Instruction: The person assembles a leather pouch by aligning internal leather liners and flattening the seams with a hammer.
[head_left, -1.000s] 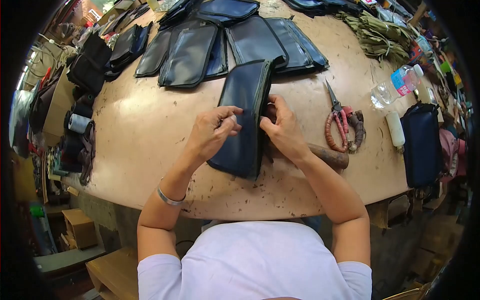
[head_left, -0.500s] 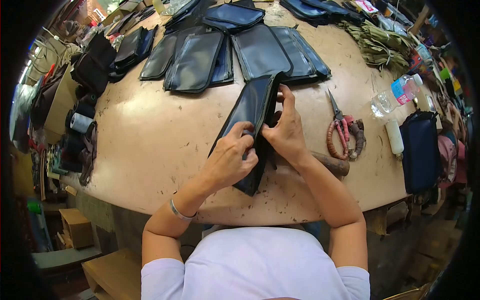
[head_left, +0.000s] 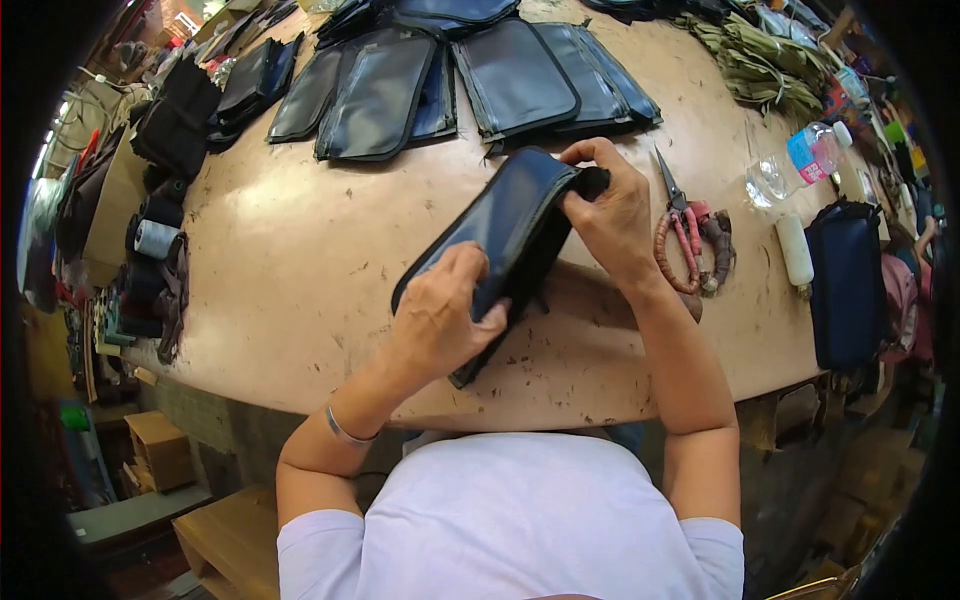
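Note:
A dark blue-black pouch (head_left: 505, 225) with a shiny clear-looking front panel is tilted above the near middle of the table. My left hand (head_left: 445, 305) grips its lower left side, fingers on the panel and thumb at the near edge. At the upper right corner, my right hand (head_left: 612, 205) pinches the black edging between thumb and fingers. The pouch's underside and what is inside it are hidden. Under my right forearm lies a brown rod-like handle (head_left: 672, 303), partly covered.
Scissors with wrapped pink handles (head_left: 678, 240) lie right of my right hand. Beyond are a water bottle (head_left: 795, 165), a white tube (head_left: 795, 255) and a finished-looking dark pouch (head_left: 846, 285). Similar flat pouches (head_left: 375, 100) cover the far side; thread spools (head_left: 158, 240) stand left.
The pouch has turned so its front panel faces up more broadly. My right hand has shifted right and slightly up along its top edge; my left hand has moved slightly left.

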